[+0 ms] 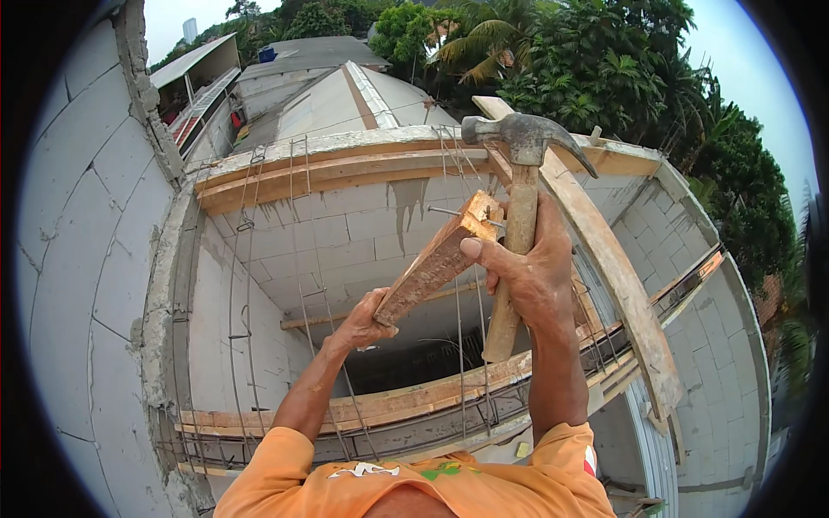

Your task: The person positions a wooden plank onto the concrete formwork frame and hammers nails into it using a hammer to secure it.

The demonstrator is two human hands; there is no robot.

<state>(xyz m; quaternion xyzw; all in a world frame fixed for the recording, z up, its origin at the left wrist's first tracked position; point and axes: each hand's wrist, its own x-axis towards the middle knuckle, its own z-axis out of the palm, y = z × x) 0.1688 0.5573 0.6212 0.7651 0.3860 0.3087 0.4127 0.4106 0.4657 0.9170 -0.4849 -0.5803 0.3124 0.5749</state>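
Observation:
My left hand [361, 321] is closed round the lower end of a short wooden block [427, 269], which slants up to the right. Nails [445, 211] stick out near the block's upper end, where the wood looks pale and split. In my right hand [537, 263] is a claw hammer [521, 211], gripped by its wooden handle with the steel head up and the claw pointing right. My right thumb reaches toward the nailed end of the block; whether it touches the wood I cannot tell.
A long plank [617, 289] slopes down on the right across the formwork boards [345, 173]. Thin steel rebar [302, 250] stands upright in several places. A block wall [95, 224] rises on the left. Between the beams is a deep drop with a dark opening [406, 358] below.

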